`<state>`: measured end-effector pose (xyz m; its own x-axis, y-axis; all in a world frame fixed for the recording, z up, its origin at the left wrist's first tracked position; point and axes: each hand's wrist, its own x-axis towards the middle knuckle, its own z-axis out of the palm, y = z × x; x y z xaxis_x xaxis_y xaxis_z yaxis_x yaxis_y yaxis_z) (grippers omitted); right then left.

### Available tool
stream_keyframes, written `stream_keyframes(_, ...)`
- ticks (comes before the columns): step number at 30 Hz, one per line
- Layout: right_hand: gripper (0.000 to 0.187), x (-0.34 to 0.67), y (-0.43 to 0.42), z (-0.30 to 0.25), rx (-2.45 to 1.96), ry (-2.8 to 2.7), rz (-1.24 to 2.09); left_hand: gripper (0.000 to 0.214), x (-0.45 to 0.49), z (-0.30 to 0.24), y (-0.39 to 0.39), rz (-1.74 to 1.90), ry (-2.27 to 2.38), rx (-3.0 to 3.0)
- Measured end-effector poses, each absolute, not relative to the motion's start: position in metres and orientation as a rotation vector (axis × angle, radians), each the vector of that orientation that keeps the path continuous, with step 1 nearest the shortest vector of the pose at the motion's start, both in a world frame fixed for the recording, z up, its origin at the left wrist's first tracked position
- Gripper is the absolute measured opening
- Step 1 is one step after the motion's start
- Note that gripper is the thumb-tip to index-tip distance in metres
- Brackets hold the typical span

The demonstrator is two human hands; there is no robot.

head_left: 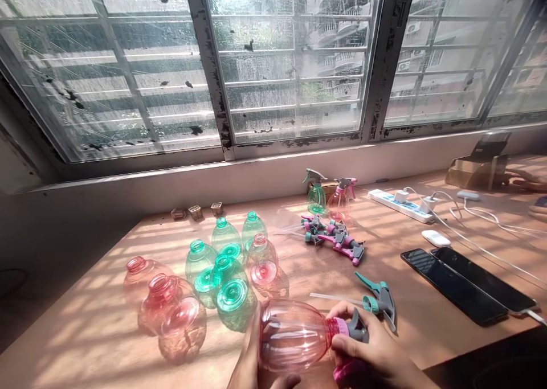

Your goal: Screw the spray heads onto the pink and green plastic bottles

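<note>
Right hand (370, 343) grasps the collar (341, 326) and head (359, 328) of a red bottle (293, 332), and the left hand (247, 357) cups its base end; the bottle is sideways, left of the teal head (385, 304) on the tabletop (307, 275). It looks light, thin-walled and slick, probably fairly stiff, so the collar should give the surest hold. Left of the teal head are four green bottles (233, 301) and three red ones (263, 258); beyond it, heads (341, 242) too tangled to count, then two fitted sprayers (317, 199); right of it, two phones (455, 287).

On table (98, 320): bottles (233, 298) left | spray heads (342, 241) centre | phones (455, 289) right | window (294, 64) behind
</note>
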<state>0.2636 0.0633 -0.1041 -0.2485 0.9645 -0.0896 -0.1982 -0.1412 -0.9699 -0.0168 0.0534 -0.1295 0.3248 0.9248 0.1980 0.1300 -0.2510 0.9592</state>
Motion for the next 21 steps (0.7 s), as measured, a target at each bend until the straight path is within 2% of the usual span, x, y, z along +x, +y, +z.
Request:
stream_keyframes(7, 0.052, 0.264, 0.063, -0.104, -1.004, -1.121, 1.563, 0.095, -0.008, -0.141, 0.052, 1.097, 1.012, 1.581)
stream_keyframes(12, 0.053, 0.264, 0.062, -0.099, -1.056, -1.199, 1.526, 0.11, -0.014, -0.146, 0.056, 1.066, 0.982, 1.596)
stream_keyframes(21, 0.052, 0.263, 0.064, -0.104, -0.966, -1.105, 1.599, 0.106, -0.01, -0.151, 0.053, 1.063, 1.039, 1.412)
